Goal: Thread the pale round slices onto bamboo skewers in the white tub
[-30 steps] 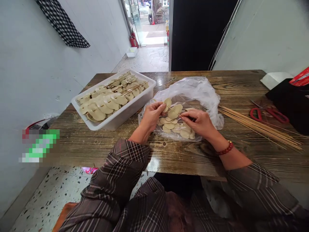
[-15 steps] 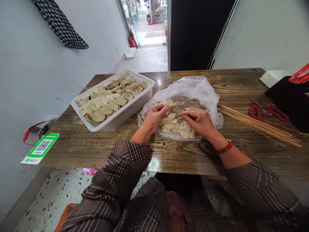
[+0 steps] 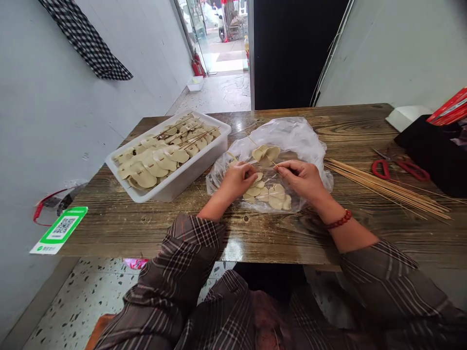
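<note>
My right hand (image 3: pixel 301 179) pinches a thin wooden skewer (image 3: pixel 275 164) between thumb and fingertips. Several pale, flat, round slices (image 3: pixel 265 153) are threaded on this skewer, bunched beyond my fingertips. To the left, my left hand (image 3: pixel 238 181) is closed, its fingers curled down at the edge of loose slices (image 3: pixel 278 196); whatever its fingertips hold is hidden. These loose slices lie on a crumpled clear plastic bag (image 3: pixel 292 131) on the wooden table.
A white plastic tub (image 3: pixel 171 187) full of skewered slices stands left of the bag. Bare skewers (image 3: pixel 390 189) lie to the right, near red-handled scissors (image 3: pixel 381 169) and a black holder (image 3: pixel 419 150). A green QR-code card (image 3: pixel 62 229) is at the table's left edge.
My left hand has let go of the threaded slices and moved down to the loose ones. My right hand still holds the skewer, whose slices now show uncovered. The view has shifted slightly.
</note>
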Available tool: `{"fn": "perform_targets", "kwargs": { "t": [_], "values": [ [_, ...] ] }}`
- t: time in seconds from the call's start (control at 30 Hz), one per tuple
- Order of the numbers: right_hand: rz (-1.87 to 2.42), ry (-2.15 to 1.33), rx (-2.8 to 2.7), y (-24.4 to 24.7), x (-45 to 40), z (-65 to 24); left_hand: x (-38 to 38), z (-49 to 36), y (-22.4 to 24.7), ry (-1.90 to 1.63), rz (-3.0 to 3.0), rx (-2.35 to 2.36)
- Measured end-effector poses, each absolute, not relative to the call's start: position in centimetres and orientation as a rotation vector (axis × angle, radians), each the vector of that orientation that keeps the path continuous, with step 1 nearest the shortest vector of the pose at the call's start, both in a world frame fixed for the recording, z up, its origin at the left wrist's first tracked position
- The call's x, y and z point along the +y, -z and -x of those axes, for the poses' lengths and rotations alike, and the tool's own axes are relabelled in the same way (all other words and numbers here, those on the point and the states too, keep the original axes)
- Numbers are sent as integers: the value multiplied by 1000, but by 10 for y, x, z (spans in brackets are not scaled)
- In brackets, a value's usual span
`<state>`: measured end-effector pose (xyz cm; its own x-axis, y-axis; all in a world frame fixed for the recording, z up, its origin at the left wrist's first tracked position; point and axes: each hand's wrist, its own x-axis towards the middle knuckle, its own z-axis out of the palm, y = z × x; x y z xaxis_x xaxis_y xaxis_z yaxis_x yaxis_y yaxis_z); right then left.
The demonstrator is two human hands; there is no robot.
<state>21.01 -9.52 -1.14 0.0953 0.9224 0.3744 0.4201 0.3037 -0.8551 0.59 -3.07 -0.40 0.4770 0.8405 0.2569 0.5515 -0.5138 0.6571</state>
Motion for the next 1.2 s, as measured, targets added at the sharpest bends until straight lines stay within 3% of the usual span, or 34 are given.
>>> {"fn": "perform_targets", "kwargs": {
  "t": [0.27,0.53,0.8,1.2],
  "values": [
    [1261,-807,-1481,9,-98,-204,-39,-13,0,-889,-1681,914],
    [1253,-604,-1647,11,-98,-202,-44,-16,-4,-988,-1150,871],
    [1271,-347,-1711,16,-98,-198,-51,-27,-1,-975,-1092,896],
    [1272,-343,-1716,11,-100,-197,-44,-19,-3,-1067,-1034,756]
  ]
}}
